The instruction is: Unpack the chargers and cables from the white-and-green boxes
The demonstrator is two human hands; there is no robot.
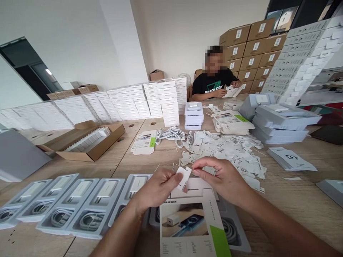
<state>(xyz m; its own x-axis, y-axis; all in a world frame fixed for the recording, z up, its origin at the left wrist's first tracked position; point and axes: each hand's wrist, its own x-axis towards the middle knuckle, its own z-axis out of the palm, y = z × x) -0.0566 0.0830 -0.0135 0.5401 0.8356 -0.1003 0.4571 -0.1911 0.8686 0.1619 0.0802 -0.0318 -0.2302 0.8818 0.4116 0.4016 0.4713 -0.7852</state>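
A small white card (184, 175) with black print and slits is pinched between thumb and fingers of my left hand (162, 184). Close to its right corner, the thumb and forefinger of my right hand (220, 176) are pressed together; what they hold, if anything, is too small to make out. Below both hands lies a flattened printed charger box (184, 219), showing a charger-and-phone picture and a green corner. It covers part of the grey trays (242, 242) underneath. Several trays to the left hold a white charger (105, 188) and a coiled cable (92, 220).
A pile of white card pieces (222, 150) spreads beyond my hands, near loose cables (171, 134). An open carton (85, 142) stands left. Stacked white boxes (118, 103) line the back. Stacked trays (281, 123) stand right. A person (217, 84) sits opposite, holding a flat box.
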